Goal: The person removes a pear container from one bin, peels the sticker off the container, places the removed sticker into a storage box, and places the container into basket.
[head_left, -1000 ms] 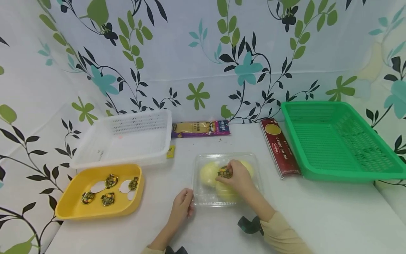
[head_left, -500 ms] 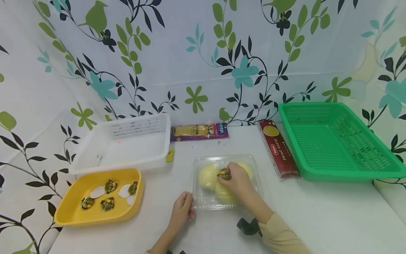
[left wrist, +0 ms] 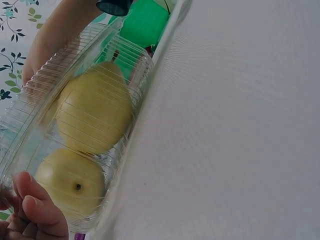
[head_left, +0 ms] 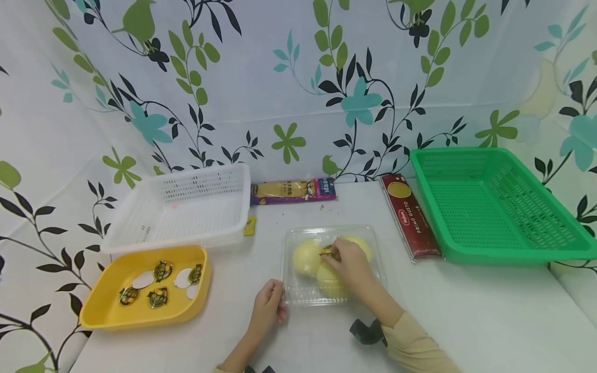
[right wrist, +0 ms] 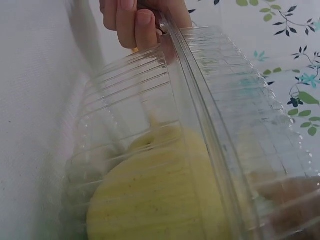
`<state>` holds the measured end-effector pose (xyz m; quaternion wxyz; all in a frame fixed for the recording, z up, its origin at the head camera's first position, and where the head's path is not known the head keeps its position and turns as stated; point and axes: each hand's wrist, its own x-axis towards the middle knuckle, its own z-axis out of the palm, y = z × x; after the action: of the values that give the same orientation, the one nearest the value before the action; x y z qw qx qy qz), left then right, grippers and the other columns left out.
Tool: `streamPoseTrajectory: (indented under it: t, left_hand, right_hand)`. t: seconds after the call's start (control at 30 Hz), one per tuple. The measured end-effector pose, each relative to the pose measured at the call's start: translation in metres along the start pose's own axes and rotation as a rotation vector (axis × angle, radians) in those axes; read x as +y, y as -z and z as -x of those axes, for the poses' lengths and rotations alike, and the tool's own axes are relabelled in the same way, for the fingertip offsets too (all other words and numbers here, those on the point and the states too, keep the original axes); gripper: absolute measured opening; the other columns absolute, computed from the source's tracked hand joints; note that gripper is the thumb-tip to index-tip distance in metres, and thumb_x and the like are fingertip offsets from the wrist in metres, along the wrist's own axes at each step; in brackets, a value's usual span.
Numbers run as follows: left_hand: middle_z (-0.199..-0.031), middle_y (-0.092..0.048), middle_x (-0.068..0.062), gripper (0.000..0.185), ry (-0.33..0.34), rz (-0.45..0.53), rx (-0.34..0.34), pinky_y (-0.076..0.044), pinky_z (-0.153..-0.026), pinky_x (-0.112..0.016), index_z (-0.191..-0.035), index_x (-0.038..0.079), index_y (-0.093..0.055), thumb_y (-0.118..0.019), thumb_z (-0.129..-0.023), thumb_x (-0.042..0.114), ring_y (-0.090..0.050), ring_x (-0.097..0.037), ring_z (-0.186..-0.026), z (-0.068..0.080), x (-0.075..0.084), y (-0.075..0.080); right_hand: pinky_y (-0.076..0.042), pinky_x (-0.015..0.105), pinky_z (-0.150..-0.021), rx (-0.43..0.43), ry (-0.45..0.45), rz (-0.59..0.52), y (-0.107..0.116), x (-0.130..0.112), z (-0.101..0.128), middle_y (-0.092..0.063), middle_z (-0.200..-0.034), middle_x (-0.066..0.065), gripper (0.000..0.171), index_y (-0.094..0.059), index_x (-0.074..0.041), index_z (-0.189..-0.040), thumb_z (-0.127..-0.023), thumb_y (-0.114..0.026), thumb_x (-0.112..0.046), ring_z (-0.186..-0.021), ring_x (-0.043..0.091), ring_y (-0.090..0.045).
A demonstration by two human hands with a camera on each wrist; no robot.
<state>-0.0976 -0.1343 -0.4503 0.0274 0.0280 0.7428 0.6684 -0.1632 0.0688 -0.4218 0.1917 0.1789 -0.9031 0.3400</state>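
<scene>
Between both hands (head_left: 268, 305) (head_left: 350, 264) lies the clear fruit box (head_left: 303, 295).

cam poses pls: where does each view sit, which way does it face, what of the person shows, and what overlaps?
Head: above the table, looking forward and down at the clear clamshell; left hand, right hand, a sleeve show.
Left wrist: low at table level, looking along the clamshell's side at the yellow fruit; fingertips show.
Right wrist: close against the lid, facing the left hand's fingers.
Shared: clamshell and fruit appear in all three.
</scene>
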Motion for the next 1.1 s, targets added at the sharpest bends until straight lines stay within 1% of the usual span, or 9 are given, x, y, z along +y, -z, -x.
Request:
streamPoseTrajectory:
  t: [0.17, 0.27, 0.33, 0.4, 0.57, 0.73, 0.9, 0.97, 1.1]
  left_hand:
    - [-0.057, -0.044, -0.005, 0.026, 0.006, 0.003, 0.006, -0.036, -0.037, -0.017, -0.091, -0.015, -0.044, -0.036, -0.098, 0.009, -0.043, -0.009, -0.041, -0.0001, -0.0005, -0.0008]
    - [-0.057, -0.045, -0.005, 0.026, 0.01, -0.001, 0.007, -0.036, -0.037, -0.017, -0.091, -0.015, -0.044, -0.036, -0.098, 0.009, -0.043, -0.009, -0.041, 0.0001, -0.0013, -0.001]
    - [-0.057, -0.045, -0.005, 0.027, 0.013, -0.004, 0.005, -0.036, -0.037, -0.017, -0.091, -0.014, -0.045, -0.036, -0.098, 0.01, -0.043, -0.009, -0.041, 0.0002, -0.0015, -0.0007]
    - [-0.057, -0.045, -0.005, 0.026, 0.014, -0.009, 0.003, -0.036, -0.037, -0.017, -0.091, -0.014, -0.045, -0.035, -0.098, 0.01, -0.043, -0.009, -0.041, 0.0001, -0.0015, -0.0004]
    - [-0.058, -0.045, -0.005, 0.026, 0.015, -0.008, 0.0, -0.036, -0.037, -0.017, -0.09, -0.013, -0.044, -0.035, -0.098, 0.009, -0.043, -0.009, -0.042, -0.0007, -0.0006, -0.0002]
    - [-0.059, -0.044, -0.004, 0.025, 0.014, -0.02, 0.005, -0.036, -0.037, -0.017, -0.09, -0.013, -0.045, -0.035, -0.097, 0.009, -0.043, -0.009, -0.042, -0.0004, -0.0001, -0.0004]
    - [-0.058, -0.044, -0.003, 0.025, 0.003, -0.022, 0.006, -0.036, -0.037, -0.017, -0.089, -0.013, -0.044, -0.036, -0.097, 0.009, -0.043, -0.009, -0.042, 0.0008, -0.0002, -0.0001]
    - [-0.058, -0.044, -0.003, 0.025, 0.002, -0.015, 0.003, -0.036, -0.037, -0.017, -0.088, -0.013, -0.044, -0.036, -0.097, 0.009, -0.042, -0.009, -0.041, 0.0007, -0.0002, -0.0001]
    - [-0.059, -0.044, -0.004, 0.026, -0.005, -0.012, 0.0, -0.036, -0.036, -0.017, -0.088, -0.013, -0.044, -0.036, -0.098, 0.01, -0.042, -0.009, -0.041, -0.0011, 0.0002, -0.0002]
  right_hand:
    - [-0.04, 0.025, -0.051, -0.017, -0.005, -0.003, 0.0017, 0.0006, -0.0002, -0.049, -0.06, -0.002, 0.024, -0.053, -0.006, -0.067, -0.071, -0.076, -0.013, -0.055, 0.011, -0.043]
    - [-0.046, 0.029, -0.065, -0.056, 0.044, 0.014, 0.0009, 0.0008, -0.0009, -0.051, -0.063, -0.001, 0.018, -0.056, -0.006, -0.07, -0.072, -0.073, -0.009, -0.059, 0.013, -0.046]
    - [-0.045, 0.034, -0.078, -0.092, 0.097, 0.019, 0.0001, 0.0005, -0.0018, -0.05, -0.064, -0.001, 0.014, -0.057, -0.005, -0.072, -0.074, -0.071, -0.005, -0.061, 0.015, -0.046]
    - [-0.042, 0.037, -0.085, -0.112, 0.134, 0.016, -0.0009, 0.0003, -0.0026, -0.05, -0.065, -0.001, 0.012, -0.058, -0.004, -0.073, -0.074, -0.069, -0.002, -0.063, 0.015, -0.046]
    - [-0.045, 0.033, -0.076, -0.093, 0.139, 0.017, -0.0013, -0.0009, -0.0032, -0.05, -0.064, -0.001, 0.013, -0.056, -0.005, -0.068, -0.072, -0.066, 0.003, -0.06, 0.014, -0.045]
    - [-0.045, 0.034, -0.08, -0.065, 0.152, 0.0, -0.0014, -0.0014, -0.0027, -0.055, -0.067, 0.004, 0.008, -0.058, -0.001, -0.073, -0.072, -0.064, 0.004, -0.062, 0.016, -0.049]
    - [-0.046, 0.031, -0.069, -0.05, 0.158, 0.013, -0.003, -0.0001, -0.0014, -0.055, -0.067, 0.003, 0.007, -0.059, -0.001, -0.075, -0.072, -0.063, 0.002, -0.061, 0.015, -0.047]
    - [-0.045, 0.029, -0.062, -0.052, 0.15, 0.022, -0.0034, 0.0004, -0.0012, -0.054, -0.067, 0.002, 0.006, -0.058, -0.002, -0.075, -0.071, -0.063, 0.002, -0.06, 0.014, -0.046]
    - [-0.043, 0.026, -0.057, -0.045, 0.125, 0.01, -0.002, 0.0, -0.0024, -0.055, -0.068, 0.003, 0.007, -0.057, -0.002, -0.073, -0.071, -0.062, 0.002, -0.06, 0.014, -0.045]
